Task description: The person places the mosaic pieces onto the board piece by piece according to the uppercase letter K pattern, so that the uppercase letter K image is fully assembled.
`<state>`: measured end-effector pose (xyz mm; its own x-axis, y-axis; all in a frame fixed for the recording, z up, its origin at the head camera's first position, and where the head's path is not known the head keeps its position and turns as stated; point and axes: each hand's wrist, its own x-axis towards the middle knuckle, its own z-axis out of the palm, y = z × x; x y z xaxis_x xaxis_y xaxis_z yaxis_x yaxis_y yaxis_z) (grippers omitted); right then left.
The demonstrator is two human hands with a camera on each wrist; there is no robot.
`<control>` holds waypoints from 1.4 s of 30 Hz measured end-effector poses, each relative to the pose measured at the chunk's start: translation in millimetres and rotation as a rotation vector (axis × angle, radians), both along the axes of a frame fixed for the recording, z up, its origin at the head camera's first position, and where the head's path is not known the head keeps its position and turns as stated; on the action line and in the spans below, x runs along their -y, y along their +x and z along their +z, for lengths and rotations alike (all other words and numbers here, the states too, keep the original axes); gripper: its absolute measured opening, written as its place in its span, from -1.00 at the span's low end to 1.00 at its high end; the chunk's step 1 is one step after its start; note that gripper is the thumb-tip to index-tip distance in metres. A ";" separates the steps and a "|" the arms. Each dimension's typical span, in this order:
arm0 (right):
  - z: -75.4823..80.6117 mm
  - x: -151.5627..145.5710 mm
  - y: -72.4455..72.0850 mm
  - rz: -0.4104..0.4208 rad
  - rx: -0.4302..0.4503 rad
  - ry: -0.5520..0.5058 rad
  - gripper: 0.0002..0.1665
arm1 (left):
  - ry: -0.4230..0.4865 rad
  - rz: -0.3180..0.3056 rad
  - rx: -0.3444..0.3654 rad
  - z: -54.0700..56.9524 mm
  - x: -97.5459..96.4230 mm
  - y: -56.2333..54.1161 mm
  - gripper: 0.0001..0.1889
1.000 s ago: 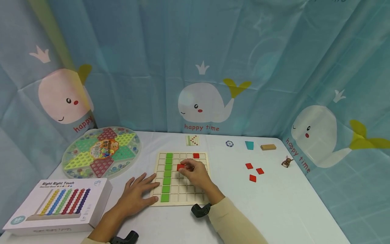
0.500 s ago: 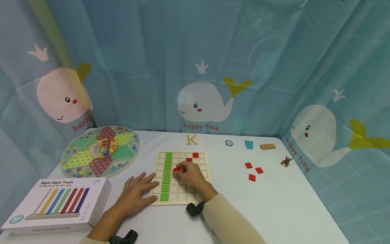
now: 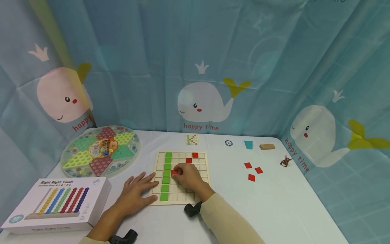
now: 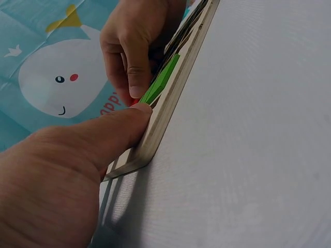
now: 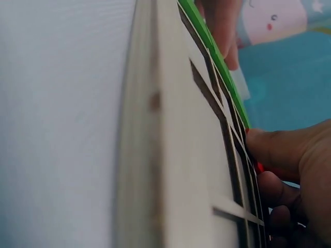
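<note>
A square wooden grid board (image 3: 181, 197) lies on the table, with a column of green tiles (image 3: 165, 188) in its left part. Two red tiles (image 3: 192, 157) sit in cells near its upper right. My right hand (image 3: 192, 178) pinches another red tile (image 3: 174, 172) between thumb and fingers, low over the cells just right of the green column. Whether that tile touches the board cannot be seen. My left hand (image 3: 135, 193) rests with spread fingers at the board's left edge; in the left wrist view its thumb (image 4: 121, 126) lies on the border.
Three loose red tiles (image 3: 251, 177) lie right of the board. Behind are a small pattern card (image 3: 192, 139), a chip (image 3: 229, 143), a teal piece (image 3: 248, 145), a wooden block (image 3: 267, 146) and a figurine (image 3: 285, 161). Left stand a round game board (image 3: 85, 145) and a box (image 3: 58, 203).
My right hand has moved left and nearer with its red tile, down toward the cells beside the green column. The second red tile on the board has come into sight. The left hand stays put.
</note>
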<state>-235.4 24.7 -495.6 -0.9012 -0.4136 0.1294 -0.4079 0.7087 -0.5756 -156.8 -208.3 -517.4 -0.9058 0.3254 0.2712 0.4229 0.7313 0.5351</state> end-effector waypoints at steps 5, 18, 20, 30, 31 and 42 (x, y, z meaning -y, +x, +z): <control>2.3 -2.1 -1.1 0.018 0.048 -0.034 -0.66 | 0.000 -0.001 0.000 0.6 0.6 0.6 -0.48; 41.2 -59.4 16.1 0.083 0.001 -0.388 -0.69 | -0.001 0.003 0.049 1.5 -1.3 -0.8 -0.46; 50.1 -73.0 21.4 0.089 -0.009 -0.420 -0.69 | 0.005 0.002 0.054 1.1 -2.2 -0.7 -0.46; 75.3 -132.8 42.7 0.060 -0.106 -0.377 -0.65 | 0.003 0.007 0.051 3.4 -1.8 1.9 -0.47; 78.1 -137.6 45.7 0.054 -0.116 -0.367 -0.65 | 0.008 0.007 0.051 3.3 -1.8 2.2 -0.47; 97.3 -190.0 63.4 0.074 -0.236 -0.361 -0.61 | -0.002 0.006 0.063 2.9 -0.5 1.5 -0.45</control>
<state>-172.0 214.7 -398.3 -0.7992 -0.3663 0.4765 -0.6001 0.4429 -0.6661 -155.3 -207.9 -514.5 -0.9230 0.3207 0.2127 0.3842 0.7348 0.5590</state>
